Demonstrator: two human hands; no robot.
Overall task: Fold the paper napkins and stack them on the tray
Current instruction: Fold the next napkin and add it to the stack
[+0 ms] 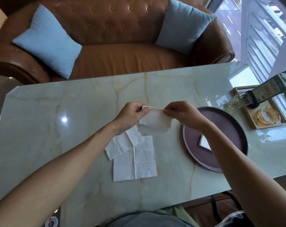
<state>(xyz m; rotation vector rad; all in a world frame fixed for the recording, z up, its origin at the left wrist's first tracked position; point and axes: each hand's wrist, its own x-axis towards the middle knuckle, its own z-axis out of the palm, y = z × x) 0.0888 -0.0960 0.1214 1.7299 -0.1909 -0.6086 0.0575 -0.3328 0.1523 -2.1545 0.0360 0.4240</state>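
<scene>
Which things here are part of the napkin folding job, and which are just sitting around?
Job: left hand, right hand, held napkin, two flat napkins, folded napkin, purple tray.
Bystanders: wooden tray, bottle, sofa, cushions.

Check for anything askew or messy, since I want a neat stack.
Only the two flat napkins on the table: they overlap crookedly, the upper one turned askew. Nothing spilled or torn.

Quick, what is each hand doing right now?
Left hand: closed, pinching the top edge of a paper napkin held above the table.
Right hand: closed, pinching the same napkin's top edge.
</scene>
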